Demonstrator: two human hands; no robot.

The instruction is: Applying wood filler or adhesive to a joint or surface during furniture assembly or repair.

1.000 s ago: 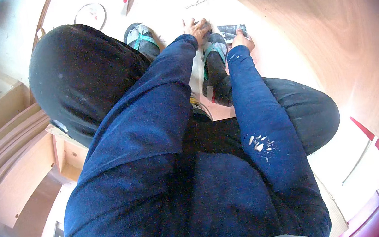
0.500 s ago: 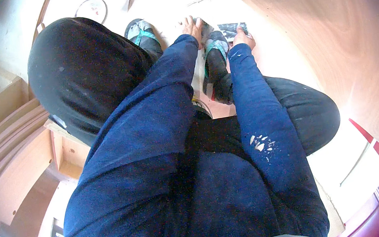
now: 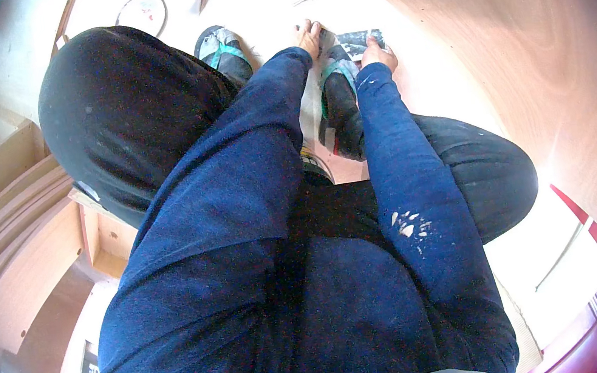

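The right hand (image 3: 380, 55) held a dark flat plate (image 3: 352, 43) with white smears, its fingers closed at the near right edge. The plate was located at the far right end of the right sandal (image 3: 338, 72). The left hand (image 3: 308, 38) was positioned left of the plate, beside a grey flat piece (image 3: 327, 40); whether its fingers gripped that piece cannot be told.

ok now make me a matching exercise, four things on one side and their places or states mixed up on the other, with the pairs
1. left hand
2. right hand
3. wooden boards
4. white round thing

a. at the picture's left side
b. holding a dark rectangular piece
c. near the top, beyond the left knee
d. between the teal-strapped sandals

Pairs: 1-d, 2-b, 3-a, 4-c
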